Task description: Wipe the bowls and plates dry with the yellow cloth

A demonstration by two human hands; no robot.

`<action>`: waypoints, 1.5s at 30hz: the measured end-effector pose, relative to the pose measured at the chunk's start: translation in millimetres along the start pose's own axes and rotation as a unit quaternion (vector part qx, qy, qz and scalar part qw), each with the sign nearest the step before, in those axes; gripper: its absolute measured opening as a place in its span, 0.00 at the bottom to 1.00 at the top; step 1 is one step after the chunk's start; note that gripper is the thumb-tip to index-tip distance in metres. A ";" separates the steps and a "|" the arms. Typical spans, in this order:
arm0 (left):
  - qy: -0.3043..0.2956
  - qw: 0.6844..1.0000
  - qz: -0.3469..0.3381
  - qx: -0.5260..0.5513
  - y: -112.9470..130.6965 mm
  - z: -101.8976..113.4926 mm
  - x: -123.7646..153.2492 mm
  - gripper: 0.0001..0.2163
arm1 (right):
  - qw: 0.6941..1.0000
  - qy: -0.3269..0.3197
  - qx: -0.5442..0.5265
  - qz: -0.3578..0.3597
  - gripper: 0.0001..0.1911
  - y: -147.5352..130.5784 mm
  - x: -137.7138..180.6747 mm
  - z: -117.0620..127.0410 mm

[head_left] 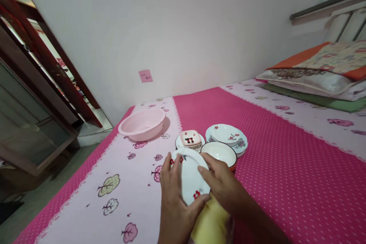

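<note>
A white plate with red flowers (191, 177) is tilted up between my two hands. My left hand (175, 202) grips its left and lower edge, with the thumb at the bottom rim. On the other side, my right hand (221, 183) holds the right rim, thumb across the front. Just behind the plate stands a white bowl with a dark rim (219, 152). A small square dish with an animal picture (190, 137) sits on other dishware to its left. To the right rests a stack of floral plates (225, 134). Below my hands lies something yellow (210, 221), partly hidden.
A pink basin (143, 125) stands at the left on the patterned bedspread (263, 160). Pillows (320, 72) are piled at the far right. The white wall (200, 26) rises behind the bed, and a doorway opens at the left.
</note>
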State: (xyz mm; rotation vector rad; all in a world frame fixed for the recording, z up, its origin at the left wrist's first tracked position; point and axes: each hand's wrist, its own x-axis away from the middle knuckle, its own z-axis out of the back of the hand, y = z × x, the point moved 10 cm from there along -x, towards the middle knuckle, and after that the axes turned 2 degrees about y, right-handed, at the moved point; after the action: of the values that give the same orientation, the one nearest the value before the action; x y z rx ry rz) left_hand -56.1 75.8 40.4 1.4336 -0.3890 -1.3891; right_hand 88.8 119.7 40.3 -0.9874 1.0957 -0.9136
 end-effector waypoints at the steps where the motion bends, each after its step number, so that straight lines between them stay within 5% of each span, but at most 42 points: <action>1: -0.014 1.000 0.022 0.011 -7.5 -0.2 -1.3 0.40 | 0.999 0.000 -0.033 -0.004 0.21 -2.7 -3.4 8.7; 7: -0.005 0.967 0.237 0.089 -96.0 -6.5 5.0 0.35 | 0.982 0.178 -0.063 0.000 0.26 11.0 -14.8 102.3; 10: -0.030 0.951 0.293 0.095 -126.7 -23.4 15.1 0.33 | 0.959 0.275 -0.062 -0.008 0.27 31.2 -11.1 143.1; 13: -0.093 0.950 0.283 0.097 -137.2 -46.0 23.9 0.29 | 0.944 0.322 -0.073 -0.023 0.27 51.6 -8.4 165.1; 17: -0.131 0.973 0.178 -0.073 -135.6 -59.1 28.3 0.25 | 0.920 0.375 -0.109 -0.039 0.26 76.2 -4.6 184.3; 21: -0.147 0.970 0.092 -0.171 -126.1 -69.2 29.0 0.21 | 0.893 0.420 -0.155 -0.047 0.23 97.4 -1.8 198.4; 27: -0.146 0.968 0.096 -0.182 -128.0 -71.6 29.4 0.22 | 0.844 0.459 -0.273 -0.041 0.28 123.2 4.2 213.0; 32: -0.109 0.974 0.096 -0.174 -127.2 -68.2 30.4 0.22 | 0.803 0.494 -0.329 -0.051 0.23 148.2 12.3 226.4; 45: -0.092 0.977 0.084 -0.171 -129.2 -68.2 31.0 0.19 | 0.822 0.398 -0.403 -0.058 0.18 176.9 -33.5 186.3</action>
State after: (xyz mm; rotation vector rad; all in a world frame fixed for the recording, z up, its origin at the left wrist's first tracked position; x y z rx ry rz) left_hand -42.3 131.9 -97.4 0.9749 -0.3600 -1.3777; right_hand 280.7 236.8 -88.5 -1.4020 2.2801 -0.9990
